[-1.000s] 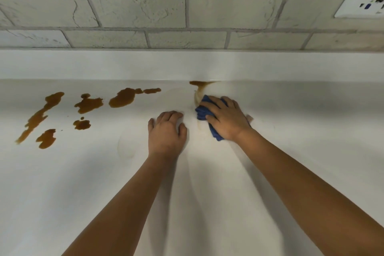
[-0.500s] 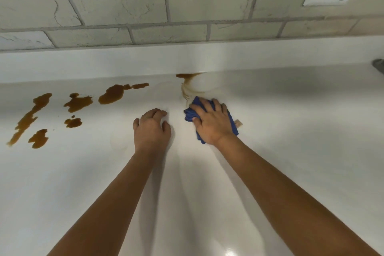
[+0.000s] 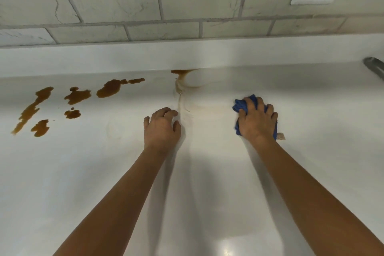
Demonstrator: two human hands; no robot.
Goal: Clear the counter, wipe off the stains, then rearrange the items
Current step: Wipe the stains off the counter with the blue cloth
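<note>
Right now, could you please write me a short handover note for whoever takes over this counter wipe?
Right hand: pressing the blue cloth on the counter, fingers curled over it.
Left hand: resting on the counter, loosely curled, holding nothing.
Done: the counter holds no items in view; a smeared brown ring by the back edge is partly wiped, with faint streaks below it.
Left: finish that ring, wipe the brown stains on the left, then put the items back.
</note>
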